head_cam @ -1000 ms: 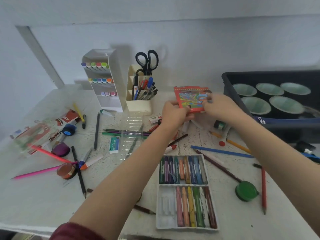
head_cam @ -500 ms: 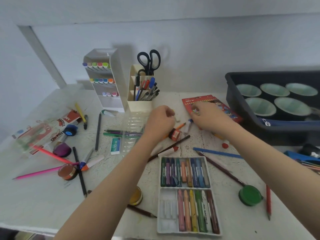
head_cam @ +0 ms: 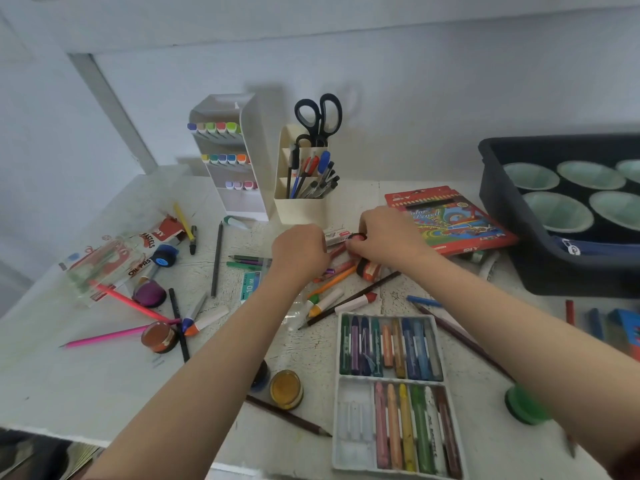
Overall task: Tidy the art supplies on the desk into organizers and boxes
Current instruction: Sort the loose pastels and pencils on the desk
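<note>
Red stubby piece [head_cam: 356, 238] sits pinched in the grip of the right hand [head_cam: 388, 239] at mid-frame, touching a white eraser box [head_cam: 335, 234]. The left hand [head_cam: 299, 252] curls over loose pencils [head_cam: 334, 280] lying diagonally, lower left to upper right; whether its grip holds any, I cannot tell. Just above, the cream pen holder [head_cam: 299, 207] holds pens and black scissors [head_cam: 318, 116].

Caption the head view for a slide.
Left hand and right hand meet over scattered pencils on a desk, between a pen holder and a pastel tray.
</note>
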Tool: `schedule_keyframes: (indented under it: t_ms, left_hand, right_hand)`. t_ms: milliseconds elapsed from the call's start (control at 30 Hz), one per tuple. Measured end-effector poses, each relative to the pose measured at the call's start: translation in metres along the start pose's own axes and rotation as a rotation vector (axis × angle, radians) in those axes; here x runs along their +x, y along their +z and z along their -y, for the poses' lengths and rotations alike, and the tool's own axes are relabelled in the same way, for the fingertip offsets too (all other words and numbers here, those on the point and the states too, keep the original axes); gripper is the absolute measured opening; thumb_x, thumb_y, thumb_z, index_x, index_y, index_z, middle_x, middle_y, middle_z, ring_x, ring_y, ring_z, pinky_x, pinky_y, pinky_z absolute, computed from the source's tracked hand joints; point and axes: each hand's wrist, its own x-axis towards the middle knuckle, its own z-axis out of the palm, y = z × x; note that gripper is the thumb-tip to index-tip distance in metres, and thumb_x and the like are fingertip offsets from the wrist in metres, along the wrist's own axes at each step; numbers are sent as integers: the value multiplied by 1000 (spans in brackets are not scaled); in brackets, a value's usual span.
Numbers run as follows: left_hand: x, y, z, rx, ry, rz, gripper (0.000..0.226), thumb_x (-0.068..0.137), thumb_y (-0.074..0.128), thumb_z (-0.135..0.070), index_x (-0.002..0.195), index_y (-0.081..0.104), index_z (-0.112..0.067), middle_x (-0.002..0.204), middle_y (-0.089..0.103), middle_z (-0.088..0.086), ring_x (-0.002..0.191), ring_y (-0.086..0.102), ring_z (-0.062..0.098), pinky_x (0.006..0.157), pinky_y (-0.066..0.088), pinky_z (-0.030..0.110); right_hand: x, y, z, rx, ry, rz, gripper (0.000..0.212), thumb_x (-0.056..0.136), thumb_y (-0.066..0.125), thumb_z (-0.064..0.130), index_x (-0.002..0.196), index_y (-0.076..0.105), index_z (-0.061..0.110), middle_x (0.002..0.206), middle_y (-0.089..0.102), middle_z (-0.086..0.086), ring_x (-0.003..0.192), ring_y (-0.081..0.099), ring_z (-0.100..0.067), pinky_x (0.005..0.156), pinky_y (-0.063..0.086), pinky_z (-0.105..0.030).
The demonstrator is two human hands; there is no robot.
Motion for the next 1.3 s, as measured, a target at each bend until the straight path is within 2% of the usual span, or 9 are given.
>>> schedule_keyframes:
  t_ms: [200, 333, 500, 667, 767, 967, 1067, 1167, 1300]
  left_hand:
    - [5, -3, 1, 28, 56, 30, 13, 83, 58, -26, 85, 62, -14, 75, 56, -2, 82, 60, 22, 61, 38, 28]
    - [4, -13, 8, -21, 70, -22, 21, 84, 62, -36, 86, 64, -16, 90, 62, 0, 86, 58, 21, 65, 38, 28]
    - [-7, -28, 20, -268, 29, -70, 5, 78, 65, -21, 77, 60, -21, 84, 61, -5, 80, 58, 13, 70, 48, 26]
    - [-22, -44, 30, -568, -70, -144, 10, 78, 68, -19, 72, 62, -25, 69, 64, -9, 61, 57, -1, 44, 37, 4]
    - [-31, -53, 33, -680, -123, -210, 7, 78, 70, -20, 83, 65, -20, 69, 65, -8, 61, 58, 0, 44, 40, 6]
    - [-49, -72, 34, -855, -187, -246, 8, 79, 69, -15, 80, 66, -23, 75, 67, -7, 72, 62, 7, 62, 51, 21]
    - [-57, -77, 33, -942, -234, -153, 13, 82, 64, -10, 84, 68, -22, 80, 66, -3, 73, 61, 8, 54, 49, 16]
    - [-66, -77, 27, -999, -253, -21, 20, 84, 60, -4, 89, 69, -21, 81, 67, 1, 63, 66, 4, 48, 48, 12]
    - [-88, -70, 15, -986, -204, 163, 19, 83, 63, -2, 98, 65, -14, 73, 69, 2, 56, 66, 5, 52, 50, 14]
  right_hand:
    - [-10, 0, -1, -48, -210, -137, 24, 86, 56, 25, 109, 58, 17, 98, 54, -4, 92, 51, -22, 76, 35, -33]
    - [-15, 1, 12, -15, -354, 47, 20, 86, 56, 24, 101, 69, 26, 86, 44, 4, 92, 51, -20, 72, 23, -28]
    - [-15, 5, 17, -9, -365, 71, 17, 89, 58, 23, 99, 71, 28, 88, 42, 8, 98, 50, -18, 83, 26, -29]
    - [-12, 2, 19, -169, -477, 92, 17, 90, 57, 30, 102, 69, 28, 102, 56, 3, 101, 51, -19, 77, 23, -29]
    - [-14, 1, 18, -192, -500, 66, 15, 91, 56, 31, 98, 68, 24, 105, 57, 1, 100, 51, -19, 80, 28, -29]
    - [-28, -18, 12, -100, -378, -11, 13, 92, 50, 24, 92, 61, 17, 89, 60, 0, 83, 53, -17, 74, 37, -27]
    - [-48, -31, 10, 270, -163, 54, 13, 92, 55, 24, 97, 61, 14, 87, 64, 1, 79, 61, -15, 72, 51, -27]
    - [-77, -37, 10, 643, -13, 93, 20, 89, 59, 20, 108, 58, 19, 82, 67, 3, 76, 64, -9, 65, 51, -18]
    - [-118, -36, 11, 803, 98, 231, 22, 87, 61, 23, 108, 55, 25, 70, 69, 1, 60, 66, -8, 51, 48, -16]
